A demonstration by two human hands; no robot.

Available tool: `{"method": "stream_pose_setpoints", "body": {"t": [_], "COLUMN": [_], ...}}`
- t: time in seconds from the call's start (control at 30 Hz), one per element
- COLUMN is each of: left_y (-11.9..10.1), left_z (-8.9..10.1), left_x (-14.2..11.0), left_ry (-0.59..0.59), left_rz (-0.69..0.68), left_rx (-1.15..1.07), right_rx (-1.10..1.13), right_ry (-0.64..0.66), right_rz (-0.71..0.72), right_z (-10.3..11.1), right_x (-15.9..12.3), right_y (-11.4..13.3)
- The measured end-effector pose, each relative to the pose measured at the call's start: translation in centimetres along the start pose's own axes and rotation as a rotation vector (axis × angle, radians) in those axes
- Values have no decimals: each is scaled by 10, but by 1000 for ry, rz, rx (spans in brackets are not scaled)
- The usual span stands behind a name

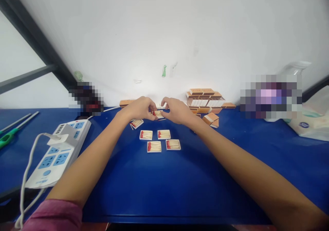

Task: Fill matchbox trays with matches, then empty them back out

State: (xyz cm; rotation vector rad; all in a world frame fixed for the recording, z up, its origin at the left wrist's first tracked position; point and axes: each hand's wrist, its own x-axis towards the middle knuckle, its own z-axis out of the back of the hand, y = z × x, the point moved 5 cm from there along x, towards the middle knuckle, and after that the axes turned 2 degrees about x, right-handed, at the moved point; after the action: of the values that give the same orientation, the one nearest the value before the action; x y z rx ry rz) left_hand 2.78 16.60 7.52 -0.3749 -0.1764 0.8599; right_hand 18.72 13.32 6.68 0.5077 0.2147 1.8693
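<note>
My left hand [144,108] is closed at the left end of a small white matchbox tray [158,114] filled with red-tipped matches, thumb and fingers pinching its edge. At the tray's other end, my right hand [178,111] is curved, with its thumb near the tray and a gap between thumb and index finger. Nearer to me lie several filled trays, among them one at front left [154,146] and one at front right [173,144]. Another tray [136,123], tilted, lies below my left hand with a match sticking out over its edge.
Orange-and-white matchboxes [205,99] are stacked against the wall at right, with loose box sleeves [211,119] before them. A white power strip [60,155] with a cable lies at left, beside a green-handled tool [10,136]. A tissue pack [312,123] stands at far right.
</note>
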Motion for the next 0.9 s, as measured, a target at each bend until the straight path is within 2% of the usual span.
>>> {"method": "stream_pose_setpoints", "body": {"t": [0.1,0.33,0.63,0.8,0.9], "left_y": [-1,-1,-1,4,8], "left_z": [1,3,3,4,5], "left_x": [0,0,-1,2,7], "left_ry": [-1,-5,-29,-101,-153], "left_rz": [-19,-23,-39,-37,-56], "left_rx": [-13,-40,-45,-74,-107], "right_rx": [66,170,162,222,482], "right_ry": [7,-6,-28,-108,25], "right_rz": [103,57,131,-67,-169], "right_z": [-1,1,5,3,-11], "right_x": [1,4,4,12,17], "right_y": [2,1,2,-20,-36]}}
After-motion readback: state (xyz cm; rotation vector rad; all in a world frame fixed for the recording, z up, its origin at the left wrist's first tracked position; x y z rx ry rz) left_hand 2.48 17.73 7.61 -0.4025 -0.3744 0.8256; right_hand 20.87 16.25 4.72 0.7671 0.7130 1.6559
